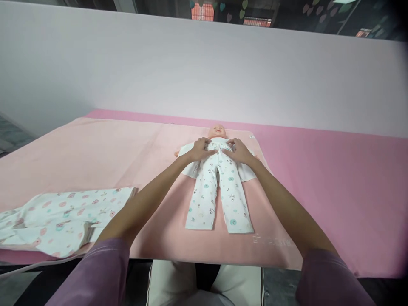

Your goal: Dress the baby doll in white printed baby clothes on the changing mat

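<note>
A baby doll (pixel 218 131) lies on its back on a light pink mat (pixel 159 229), its head toward the wall. White printed trousers (pixel 204 199) are spread over its body, the legs pointing toward me. White sleeves stick out on both sides beneath them. My left hand (pixel 202 149) grips the left edge of the waistband, with the thumb on top of the cloth. At the right edge of the waistband, my right hand (pixel 237 151) holds the cloth in the same way.
Another white printed garment (pixel 70 216) lies at the left front of the mat. A pink table surface (pixel 325 187) extends to the right. Behind it stands a pale wall or panel (pixel 204 72), with windows above.
</note>
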Available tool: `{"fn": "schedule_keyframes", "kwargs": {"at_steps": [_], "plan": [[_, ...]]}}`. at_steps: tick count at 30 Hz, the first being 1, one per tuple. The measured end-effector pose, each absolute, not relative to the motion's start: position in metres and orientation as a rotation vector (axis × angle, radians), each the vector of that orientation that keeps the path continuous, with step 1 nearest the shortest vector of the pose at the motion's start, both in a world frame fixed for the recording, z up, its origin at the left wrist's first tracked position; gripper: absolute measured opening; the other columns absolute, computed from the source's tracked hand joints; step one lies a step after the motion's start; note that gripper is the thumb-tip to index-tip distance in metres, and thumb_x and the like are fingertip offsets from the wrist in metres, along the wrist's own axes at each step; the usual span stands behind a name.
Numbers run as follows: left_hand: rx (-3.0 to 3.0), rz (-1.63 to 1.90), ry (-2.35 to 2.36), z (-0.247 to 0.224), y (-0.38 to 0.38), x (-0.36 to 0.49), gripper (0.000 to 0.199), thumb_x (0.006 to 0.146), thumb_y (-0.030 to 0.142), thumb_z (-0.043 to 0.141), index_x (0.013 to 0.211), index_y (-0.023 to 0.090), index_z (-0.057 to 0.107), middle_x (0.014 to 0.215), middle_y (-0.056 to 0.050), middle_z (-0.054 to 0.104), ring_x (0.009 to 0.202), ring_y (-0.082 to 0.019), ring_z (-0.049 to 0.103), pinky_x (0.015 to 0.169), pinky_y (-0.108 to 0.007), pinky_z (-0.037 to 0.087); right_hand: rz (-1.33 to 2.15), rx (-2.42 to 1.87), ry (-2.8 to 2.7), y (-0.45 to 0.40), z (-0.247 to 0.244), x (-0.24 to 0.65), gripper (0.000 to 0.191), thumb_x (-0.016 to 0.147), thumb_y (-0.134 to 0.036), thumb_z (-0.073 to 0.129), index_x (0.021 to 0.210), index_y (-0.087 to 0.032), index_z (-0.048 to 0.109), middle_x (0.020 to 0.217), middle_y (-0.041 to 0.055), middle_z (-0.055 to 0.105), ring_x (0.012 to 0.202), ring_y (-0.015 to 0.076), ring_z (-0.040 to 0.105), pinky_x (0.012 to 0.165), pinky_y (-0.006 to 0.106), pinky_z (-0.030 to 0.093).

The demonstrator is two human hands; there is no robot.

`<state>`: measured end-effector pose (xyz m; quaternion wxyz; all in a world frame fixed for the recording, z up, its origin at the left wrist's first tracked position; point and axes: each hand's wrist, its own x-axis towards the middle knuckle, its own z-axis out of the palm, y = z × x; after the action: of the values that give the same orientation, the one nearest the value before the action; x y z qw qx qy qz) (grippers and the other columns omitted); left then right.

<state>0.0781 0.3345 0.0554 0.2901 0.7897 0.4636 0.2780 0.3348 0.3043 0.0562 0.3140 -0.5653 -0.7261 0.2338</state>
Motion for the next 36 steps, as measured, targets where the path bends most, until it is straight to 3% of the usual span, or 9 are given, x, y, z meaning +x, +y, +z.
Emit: {"fn": "schedule_keyframes", "kwargs": {"at_steps": [3,6,9,15,21,26,32,34,36], "plan": [[2.053,0.645,1.162,0.056,0.332,0.076,0.054,0.085,0.068,0.07,0.106,0.02,0.059,0.102,-0.008,0.064,0.093,-0.024,0.06,0.079,-0.036,0.047,0.709,-1.513,-2.021,0.3,0.057,0.341,0.046,0.087,-0.064,0.072,0.103,-0.022,0.061,0.09,0.0004,0.06,0.078,0.0183,0.054,0.073,0.033,0.044],[2.268,0.579,1.082,0.055,0.304,0.063,0.051,0.084,0.07,0.069,0.094,0.021,0.059,0.094,-0.006,0.062,0.093,-0.027,0.056,0.081,-0.039,0.045,0.675,-1.385,-2.198,0.272,0.059,0.353,0.045,0.087,-0.066,0.072,0.084,-0.022,0.059,0.095,0.003,0.059,0.087,0.0206,0.054,0.078,0.035,0.045],[2.459,0.571,1.03,0.053,0.267,0.051,0.057,0.08,0.071,0.075,0.103,0.021,0.059,0.113,-0.01,0.061,0.108,-0.031,0.051,0.091,-0.043,0.045,0.676,-1.301,-2.266,0.237,0.06,0.361,0.046,0.083,-0.066,0.076,0.094,-0.024,0.063,0.117,0.007,0.06,0.102,0.0249,0.055,0.085,0.037,0.047],[2.476,0.506,1.125,0.044,0.223,0.044,0.051,0.092,0.072,0.06,0.1,0.022,0.056,0.104,-0.009,0.06,0.101,-0.03,0.051,0.086,-0.043,0.044,0.892,-1.496,-2.221,0.19,0.057,0.359,0.051,0.085,-0.068,0.073,0.112,-0.027,0.059,0.086,-0.0017,0.058,0.076,0.0205,0.052,0.067,0.031,0.04],[2.416,0.414,1.225,0.045,0.19,0.045,0.075,0.066,0.08,0.08,0.104,0.022,0.053,0.117,-0.011,0.057,0.106,-0.033,0.053,0.082,-0.043,0.047,0.801,-1.484,-2.283,0.158,0.053,0.353,0.081,0.067,-0.064,0.09,0.13,-0.027,0.054,0.122,0.0082,0.063,0.104,0.0285,0.061,0.078,0.036,0.049],[2.551,0.465,1.15,0.045,0.168,0.044,0.054,0.081,0.07,0.073,0.097,0.022,0.054,0.111,-0.011,0.06,0.104,-0.032,0.054,0.087,-0.046,0.047,0.705,-1.465,-2.374,0.141,0.05,0.349,0.059,0.075,-0.063,0.084,0.113,-0.025,0.06,0.11,0.0058,0.065,0.104,0.0296,0.06,0.082,0.038,0.049],[2.547,0.355,1.2,0.037,0.131,0.036,0.084,0.063,0.072,0.085,0.12,0.021,0.049,0.13,-0.014,0.054,0.115,-0.037,0.054,0.089,-0.047,0.05,0.63,-1.446,-2.472,0.11,0.043,0.351,0.107,0.056,-0.065,0.096,0.143,-0.026,0.048,0.136,0.0125,0.058,0.121,0.0357,0.057,0.094,0.046,0.05],[2.593,0.392,1.22,0.033,0.118,0.035,0.085,0.065,0.065,0.087,0.125,0.02,0.048,0.135,-0.017,0.053,0.118,-0.038,0.053,0.094,-0.05,0.048,0.6,-1.489,-2.442,0.099,0.04,0.349,0.101,0.058,-0.06,0.096,0.14,-0.025,0.049,0.132,0.0124,0.061,0.116,0.0347,0.059,0.09,0.043,0.05],[2.617,0.448,1.22,0.029,0.108,0.035,0.078,0.07,0.059,0.087,0.126,0.019,0.05,0.139,-0.018,0.052,0.118,-0.037,0.053,0.095,-0.05,0.048,0.575,-1.505,-2.446,0.09,0.038,0.346,0.083,0.066,-0.057,0.093,0.132,-0.024,0.054,0.122,0.0104,0.065,0.107,0.0328,0.061,0.083,0.039,0.049]]}}
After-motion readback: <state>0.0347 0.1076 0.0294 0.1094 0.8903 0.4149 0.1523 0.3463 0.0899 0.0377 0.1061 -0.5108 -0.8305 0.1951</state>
